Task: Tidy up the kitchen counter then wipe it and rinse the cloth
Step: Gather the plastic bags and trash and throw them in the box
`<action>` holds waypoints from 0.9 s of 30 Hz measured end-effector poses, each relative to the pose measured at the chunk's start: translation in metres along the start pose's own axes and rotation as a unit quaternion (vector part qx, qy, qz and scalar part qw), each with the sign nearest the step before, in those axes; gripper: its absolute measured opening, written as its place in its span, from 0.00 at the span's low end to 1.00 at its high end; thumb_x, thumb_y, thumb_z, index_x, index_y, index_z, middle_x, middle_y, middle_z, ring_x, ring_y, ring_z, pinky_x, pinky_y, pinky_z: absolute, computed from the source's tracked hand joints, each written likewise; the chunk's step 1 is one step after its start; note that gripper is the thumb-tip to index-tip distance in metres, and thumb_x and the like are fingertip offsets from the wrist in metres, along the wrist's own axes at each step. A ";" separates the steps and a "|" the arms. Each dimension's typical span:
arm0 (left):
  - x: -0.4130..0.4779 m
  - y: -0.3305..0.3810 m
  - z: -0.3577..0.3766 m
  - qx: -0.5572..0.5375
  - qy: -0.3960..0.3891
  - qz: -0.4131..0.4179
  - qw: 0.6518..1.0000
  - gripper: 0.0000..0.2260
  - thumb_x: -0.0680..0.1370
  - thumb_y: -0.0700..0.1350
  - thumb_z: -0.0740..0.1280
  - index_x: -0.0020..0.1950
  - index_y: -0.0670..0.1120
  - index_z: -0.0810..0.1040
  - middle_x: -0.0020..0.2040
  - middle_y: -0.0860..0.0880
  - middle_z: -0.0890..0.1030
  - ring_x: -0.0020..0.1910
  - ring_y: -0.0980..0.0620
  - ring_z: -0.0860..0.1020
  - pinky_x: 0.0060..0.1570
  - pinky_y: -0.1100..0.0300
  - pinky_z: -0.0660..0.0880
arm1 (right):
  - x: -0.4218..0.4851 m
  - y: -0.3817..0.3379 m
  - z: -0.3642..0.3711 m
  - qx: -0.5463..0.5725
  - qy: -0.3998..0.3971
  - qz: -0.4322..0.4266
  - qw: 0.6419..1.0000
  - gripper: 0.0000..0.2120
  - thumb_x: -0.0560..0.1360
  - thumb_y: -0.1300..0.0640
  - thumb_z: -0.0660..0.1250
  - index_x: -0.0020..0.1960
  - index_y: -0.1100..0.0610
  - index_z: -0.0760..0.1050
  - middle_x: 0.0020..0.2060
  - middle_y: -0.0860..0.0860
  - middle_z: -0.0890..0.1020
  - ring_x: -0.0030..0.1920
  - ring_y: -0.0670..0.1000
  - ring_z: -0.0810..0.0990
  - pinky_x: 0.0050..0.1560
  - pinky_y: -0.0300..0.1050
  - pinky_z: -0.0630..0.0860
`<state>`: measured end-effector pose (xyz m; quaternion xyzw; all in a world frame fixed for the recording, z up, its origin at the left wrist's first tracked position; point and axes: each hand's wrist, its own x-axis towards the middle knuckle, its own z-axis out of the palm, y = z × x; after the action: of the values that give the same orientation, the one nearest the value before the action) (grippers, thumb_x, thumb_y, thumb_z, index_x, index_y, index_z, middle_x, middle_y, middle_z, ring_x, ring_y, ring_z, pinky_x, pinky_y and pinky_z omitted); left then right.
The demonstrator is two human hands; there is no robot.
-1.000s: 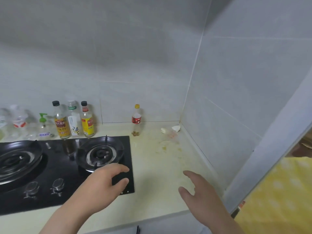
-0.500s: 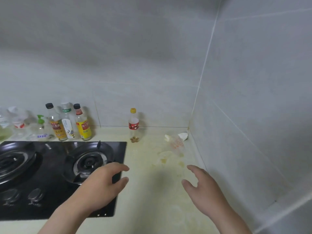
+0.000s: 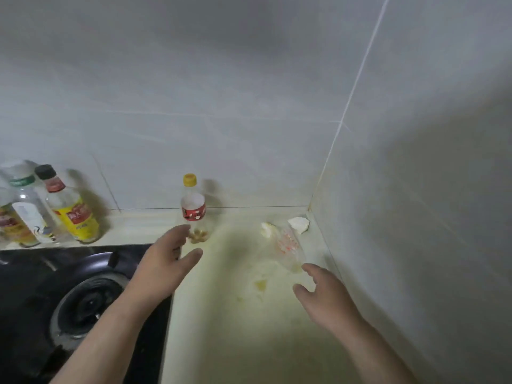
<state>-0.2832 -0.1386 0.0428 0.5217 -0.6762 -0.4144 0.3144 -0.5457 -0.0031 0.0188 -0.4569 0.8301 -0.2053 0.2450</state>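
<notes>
**Tabletop corner: items to clear, handling and clearance**

- Stove [image 3: 33,314]: black, fills the near left. Its edge meets the tabletop under the left forearm, and its raised burner [image 3: 88,303] is an obstacle to low sweeps.
- Tabletop [image 3: 235,347]: pale. The bare strip between the forearms is the best open room for moving.
- Right hand [image 3: 324,295]: empty, fingers loosely spread. It hovers near the side wall, fingertips just short of the wrapper.
- Left hand [image 3: 166,261]: empty, held wide with the thumb apart, fingertips just beside the bottle's foot.
- Stains [image 3: 260,284]: yellowish patches between the hands. Probably tacky, and work for the cloth, which is not in view.
- Wrapper [image 3: 288,245]: clear, crumpled, red print, lying near the side wall. Judged very light and limp, possibly greasy. Pinch a fold rather than scoop.
- Bottle [image 3: 193,209]: small, clear, yellow cap, red label. It stands upright near the back wall with brownish bits at the bottom. Judged nearly empty, so light and easily tipped. Take it round the label.
- Scraps [image 3: 299,224]: two white pieces in the far corner, material unclear. Likely light, and awkward to reach against the wall.
- Sauce bottles [image 3: 74,214]: grouped far left against the back wall, behind the stove.
- Walls [image 3: 415,189]: close off the back and right. Items can leave only toward the near edge or leftward.
</notes>
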 end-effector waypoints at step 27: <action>0.175 -0.083 0.097 -0.078 0.082 -0.108 0.988 0.15 0.70 0.40 0.75 0.51 0.49 0.74 0.41 0.46 0.83 0.30 0.49 0.83 0.32 0.54 0.80 | 0.238 0.035 0.075 -0.089 0.087 0.077 0.989 0.13 0.78 0.49 0.62 0.43 0.56 0.78 0.38 0.52 0.81 0.38 0.55 0.78 0.37 0.43 0.70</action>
<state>-0.3748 -0.2949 -0.0767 0.5977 -0.5537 -0.4527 0.3622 -0.6343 -0.1986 -0.1131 -0.3919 0.8959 -0.1503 0.1456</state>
